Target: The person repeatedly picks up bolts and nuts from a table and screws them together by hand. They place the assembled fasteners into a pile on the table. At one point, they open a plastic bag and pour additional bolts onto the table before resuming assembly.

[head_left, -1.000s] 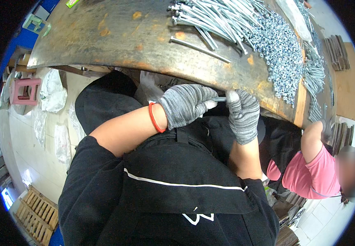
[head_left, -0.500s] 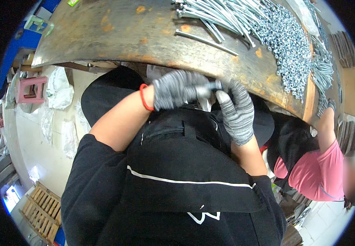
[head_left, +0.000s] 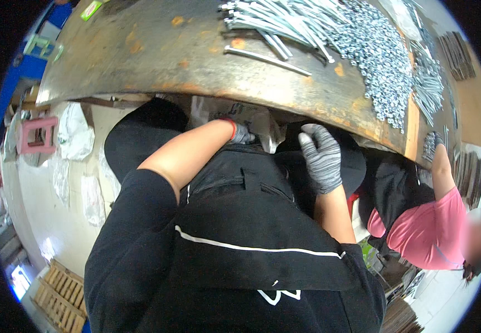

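Observation:
My left hand [head_left: 244, 134], in a grey knitted glove, reaches down between my legs below the table edge, beside a clear plastic bag [head_left: 262, 123]. Its fingers are hidden, so what it holds does not show. My right hand [head_left: 324, 161], gloved the same way, is raised over my right thigh near the table's front edge. Its thumb and fingers stand apart with nothing visible between them. On the worn metal table [head_left: 157, 50] ahead, one long bolt [head_left: 268, 60] lies apart from a heap of long bolts [head_left: 285, 22]. A large pile of small nuts [head_left: 379, 66] spreads beside that heap.
At the right, a co-worker in a pink shirt [head_left: 426, 233] has a gloved hand at the table beside more bolts [head_left: 428, 83]. A wooden strip [head_left: 412, 125] borders the nuts. Leftward on the floor are a pink stool [head_left: 38, 135], white bags [head_left: 75, 133] and a wooden pallet [head_left: 60, 297].
My left hand has dropped from in front of my right hand to below the table edge; the dark-ended piece held between them is out of sight. My right hand stays nearly in place.

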{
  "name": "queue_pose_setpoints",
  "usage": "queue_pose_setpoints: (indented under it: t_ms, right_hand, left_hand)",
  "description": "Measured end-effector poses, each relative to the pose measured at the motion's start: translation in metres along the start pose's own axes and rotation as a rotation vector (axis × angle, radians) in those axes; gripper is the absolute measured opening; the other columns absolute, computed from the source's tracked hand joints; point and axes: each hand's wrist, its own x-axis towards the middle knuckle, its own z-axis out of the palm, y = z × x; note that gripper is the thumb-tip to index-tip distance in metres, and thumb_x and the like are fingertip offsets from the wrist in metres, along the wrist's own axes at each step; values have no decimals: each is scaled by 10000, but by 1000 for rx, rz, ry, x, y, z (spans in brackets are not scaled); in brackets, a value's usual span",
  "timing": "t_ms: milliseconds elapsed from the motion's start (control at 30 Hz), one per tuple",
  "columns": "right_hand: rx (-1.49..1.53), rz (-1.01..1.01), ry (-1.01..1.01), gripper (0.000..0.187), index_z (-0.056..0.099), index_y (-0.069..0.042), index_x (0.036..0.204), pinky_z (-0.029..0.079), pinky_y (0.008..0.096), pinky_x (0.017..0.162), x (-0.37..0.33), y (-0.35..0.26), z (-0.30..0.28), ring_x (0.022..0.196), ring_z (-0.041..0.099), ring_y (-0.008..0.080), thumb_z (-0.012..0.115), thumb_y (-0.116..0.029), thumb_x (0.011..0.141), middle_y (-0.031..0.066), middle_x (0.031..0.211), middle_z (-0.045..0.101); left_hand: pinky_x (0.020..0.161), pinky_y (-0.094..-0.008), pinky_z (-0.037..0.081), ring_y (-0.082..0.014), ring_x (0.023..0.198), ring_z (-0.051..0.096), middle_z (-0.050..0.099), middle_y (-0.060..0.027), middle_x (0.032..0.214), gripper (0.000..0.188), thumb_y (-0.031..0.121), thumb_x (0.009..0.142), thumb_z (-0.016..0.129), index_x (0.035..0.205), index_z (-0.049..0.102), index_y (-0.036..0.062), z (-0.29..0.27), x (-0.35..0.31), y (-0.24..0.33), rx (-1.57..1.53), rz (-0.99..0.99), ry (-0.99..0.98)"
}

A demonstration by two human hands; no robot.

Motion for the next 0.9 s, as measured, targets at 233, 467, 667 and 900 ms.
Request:
queue_pose_setpoints:
  t_ms: [233, 467, 667, 900]
  right_hand:
    - [-371, 290, 509, 403, 551, -35, 1166, 464, 305, 796, 62, 74, -77, 852, 599, 206, 654, -224, 825, 145, 965, 637]
    - [-558, 455, 464, 385, 615, -90, 1068, 478, 403, 812, 124, 82, -88, 906, 629, 310, 609, -373, 807, 170, 978, 653]
    - [109, 174, 474, 242, 602, 11, 944, 479, 339, 692, 91, 52, -57, 750, 600, 221, 618, -205, 835, 146, 823, 638]
    - [416, 85, 26, 160, 576, -7, 911, 505, 289, 623, 42, 19, 0, 640, 578, 140, 632, -130, 825, 81, 746, 609]
  left_hand:
    - [868, -384, 436, -324, 969, 578, 623, -176, 1015, 324, 312, 887, 526, 1059, 608, 50, -92, -64, 123, -106, 331, -290]
    - [843, -395, 451, -318, 917, 573, 611, -139, 992, 290, 268, 807, 587, 1050, 614, 111, -153, -31, 120, 383, 255, 825]
    - [780, -414, 475, -304, 889, 583, 603, -138, 935, 219, 272, 818, 569, 950, 596, 100, -168, -19, 131, 602, 92, 641]
    - [842, -375, 485, -290, 952, 613, 629, -162, 1035, 311, 253, 870, 547, 1135, 570, 93, -136, -69, 152, 275, 265, 532]
